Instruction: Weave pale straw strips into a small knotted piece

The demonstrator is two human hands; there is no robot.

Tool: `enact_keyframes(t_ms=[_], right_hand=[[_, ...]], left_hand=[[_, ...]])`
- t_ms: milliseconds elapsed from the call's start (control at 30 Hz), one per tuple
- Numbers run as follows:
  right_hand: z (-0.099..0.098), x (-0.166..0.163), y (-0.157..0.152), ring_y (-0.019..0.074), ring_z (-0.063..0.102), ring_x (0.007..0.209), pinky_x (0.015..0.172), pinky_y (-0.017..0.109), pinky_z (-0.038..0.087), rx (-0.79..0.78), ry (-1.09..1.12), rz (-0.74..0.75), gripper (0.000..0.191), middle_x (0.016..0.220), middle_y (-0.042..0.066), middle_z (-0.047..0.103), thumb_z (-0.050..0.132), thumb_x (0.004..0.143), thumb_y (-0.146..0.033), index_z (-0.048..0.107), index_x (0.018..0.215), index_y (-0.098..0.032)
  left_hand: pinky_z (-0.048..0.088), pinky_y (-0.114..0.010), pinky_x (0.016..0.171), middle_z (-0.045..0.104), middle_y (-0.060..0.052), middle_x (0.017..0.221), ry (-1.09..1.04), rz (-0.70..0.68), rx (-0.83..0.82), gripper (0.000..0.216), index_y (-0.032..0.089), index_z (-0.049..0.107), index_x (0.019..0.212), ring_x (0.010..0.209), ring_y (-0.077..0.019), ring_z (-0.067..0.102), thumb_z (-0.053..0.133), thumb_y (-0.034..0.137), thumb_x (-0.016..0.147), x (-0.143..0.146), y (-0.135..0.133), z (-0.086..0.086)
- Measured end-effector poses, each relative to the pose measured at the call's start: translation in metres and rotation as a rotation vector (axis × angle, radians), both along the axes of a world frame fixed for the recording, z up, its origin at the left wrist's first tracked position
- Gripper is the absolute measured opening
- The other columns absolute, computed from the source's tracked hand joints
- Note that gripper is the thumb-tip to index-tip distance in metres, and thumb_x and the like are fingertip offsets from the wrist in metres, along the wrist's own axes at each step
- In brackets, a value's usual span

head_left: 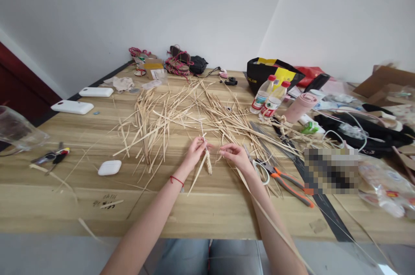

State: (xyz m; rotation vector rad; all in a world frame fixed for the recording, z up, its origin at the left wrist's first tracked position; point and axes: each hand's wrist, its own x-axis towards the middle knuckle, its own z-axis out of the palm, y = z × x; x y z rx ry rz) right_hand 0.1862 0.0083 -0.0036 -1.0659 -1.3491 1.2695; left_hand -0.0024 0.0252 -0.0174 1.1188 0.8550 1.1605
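Observation:
My left hand [193, 152] is closed around the top of a small braided straw piece [209, 163], which hangs below the fingertips. A thin pale wire [202, 129] stands up out of the braid, and a loose flat straw end [196, 179] slants down beside it. Just to the right, my right hand [237, 155] is pinched, with a fine strand at its fingertips. A long straw strip [270, 215] runs from beneath that hand across the right forearm toward the lower right. Scissors [262, 173] lie by the right wrist, partly hidden.
Loose straw strips [152, 121] spread over the wooden table [129, 206]. Orange-handled pliers [288, 182] lie right of the scissors. Two bottles [269, 104], a pink cup [300, 107] and a black bag [254, 74] stand behind. A white case [109, 167] and keys [55, 156] lie left.

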Motion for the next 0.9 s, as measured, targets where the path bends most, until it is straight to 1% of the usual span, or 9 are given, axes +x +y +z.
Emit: enact_keyframes(t_ms=[100,200,400,567,733,900], right_hand=[[-0.0019,-0.0006,0.0014,0.0121,0.055,0.055,0.054,0.025,0.045,0.016,0.017,-0.050,0.029,0.066,0.000,0.064,0.079,0.057,-0.034,0.068,0.080,-0.019],[-0.0045,0.0003,0.0034,0.0139,0.057,0.060,0.059,0.028,0.047,0.032,0.040,-0.088,0.031,0.068,0.001,0.065,0.078,0.057,-0.033,0.068,0.083,-0.019],[-0.0070,0.0030,0.0051,0.0175,0.061,0.075,0.072,0.032,0.049,0.101,0.024,-0.160,0.023,0.081,0.003,0.068,0.076,0.060,-0.030,0.070,0.080,-0.021],[-0.0080,0.0025,0.0052,0.0186,0.062,0.076,0.076,0.035,0.049,0.123,0.048,-0.201,0.022,0.082,0.004,0.069,0.076,0.059,-0.027,0.070,0.080,-0.022],[-0.0101,0.0012,0.0057,0.0207,0.062,0.086,0.084,0.038,0.046,0.151,0.063,-0.173,0.022,0.088,0.005,0.069,0.074,0.061,-0.027,0.069,0.082,-0.022],[-0.0061,-0.0030,0.0039,0.0199,0.061,0.084,0.085,0.039,0.046,0.194,0.047,-0.141,0.026,0.086,0.004,0.066,0.073,0.063,-0.028,0.068,0.088,-0.023]], left_hand=[[0.046,-0.023,0.054,0.065,-0.002,0.074,0.031,0.017,-0.009,0.032,0.021,0.042,0.095,0.062,-0.0135,0.060,0.057,0.043,0.078,-0.0001,-0.0001,-0.0016],[0.045,-0.022,0.052,0.065,-0.001,0.070,0.048,0.048,0.009,0.032,0.020,0.042,0.095,0.059,-0.0130,0.060,0.056,0.043,0.079,-0.0002,0.0011,-0.0040],[0.049,-0.024,0.054,0.064,0.000,0.070,-0.002,0.110,0.013,0.033,0.021,0.040,0.093,0.061,-0.0137,0.062,0.058,0.044,0.078,0.0009,0.0033,-0.0050],[0.051,-0.025,0.055,0.065,-0.001,0.073,-0.014,0.137,0.008,0.034,0.021,0.040,0.092,0.065,-0.0153,0.064,0.060,0.044,0.077,0.0015,0.0031,-0.0031],[0.053,-0.027,0.056,0.066,-0.002,0.076,0.011,0.169,0.026,0.035,0.021,0.039,0.092,0.068,-0.0174,0.066,0.059,0.044,0.077,0.0025,0.0021,-0.0038],[0.056,-0.032,0.061,0.066,-0.003,0.081,-0.004,0.171,0.058,0.032,0.022,0.036,0.090,0.078,-0.0202,0.067,0.058,0.042,0.078,0.0056,0.0008,-0.0088]])
